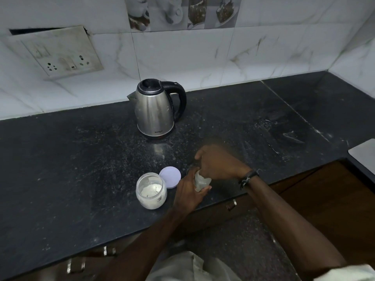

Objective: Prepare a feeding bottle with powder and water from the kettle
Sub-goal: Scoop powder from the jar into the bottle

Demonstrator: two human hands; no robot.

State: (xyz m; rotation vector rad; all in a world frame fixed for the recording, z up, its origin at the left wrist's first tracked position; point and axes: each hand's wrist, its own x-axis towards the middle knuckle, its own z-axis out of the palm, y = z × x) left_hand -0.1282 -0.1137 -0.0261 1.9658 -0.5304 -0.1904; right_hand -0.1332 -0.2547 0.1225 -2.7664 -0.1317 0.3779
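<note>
A clear feeding bottle [201, 181] stands near the front edge of the black counter [81, 169]. My left hand [188, 192] grips its lower body. My right hand [217, 162] is closed over its top, which is hidden; this hand is blurred. To the left stands an open glass jar [151, 190] with white powder inside. Its pale lilac lid [170, 177] lies flat just behind it. A steel kettle [155, 109] with a black handle and shut lid sits at the back, spout pointing left.
A wall socket plate [58, 55] hangs at the back left on the tiled wall. A white object [363, 152] juts in at the right edge. Wooden drawers with metal handles [231, 204] run below the counter's front edge.
</note>
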